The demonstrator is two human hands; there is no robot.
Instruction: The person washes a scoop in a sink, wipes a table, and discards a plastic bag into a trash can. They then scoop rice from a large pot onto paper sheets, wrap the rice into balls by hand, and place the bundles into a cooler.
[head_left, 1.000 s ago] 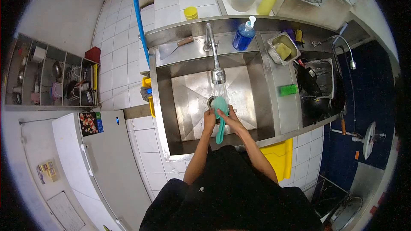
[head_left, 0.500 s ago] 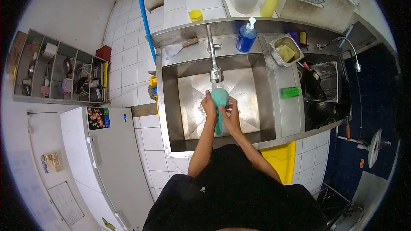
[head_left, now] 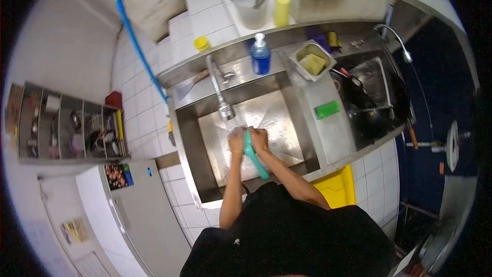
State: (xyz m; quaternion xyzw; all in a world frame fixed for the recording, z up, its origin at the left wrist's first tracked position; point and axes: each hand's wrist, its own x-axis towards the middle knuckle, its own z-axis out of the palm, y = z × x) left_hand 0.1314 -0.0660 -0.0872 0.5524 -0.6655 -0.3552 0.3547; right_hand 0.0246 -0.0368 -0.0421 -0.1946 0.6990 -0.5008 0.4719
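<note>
Fingers of the left hand (head_left: pixel 236 141) and right hand (head_left: pixel 259 139) are closed around the upper part of a green long-handled utensil (head_left: pixel 254 160), near the centre of the frame, over the steel sink basin (head_left: pixel 288 146). Wet fingers on a smooth surface could let it twist or slip into the basin, since its long handle hangs free below the grip, slanting to the lower right. Just above, the faucet spray head (head_left: pixel 226 112) runs close to the left hand; a raised knuckle could bump it, or water striking a curved face could splash the black shirt (head_left: pixel 287 225). The utensil looks evenly green and slightly glossy, its handle widening to a rounded end; its head is covered by hands and blur, so I can't fairly judge its shape or any residue there.
</note>
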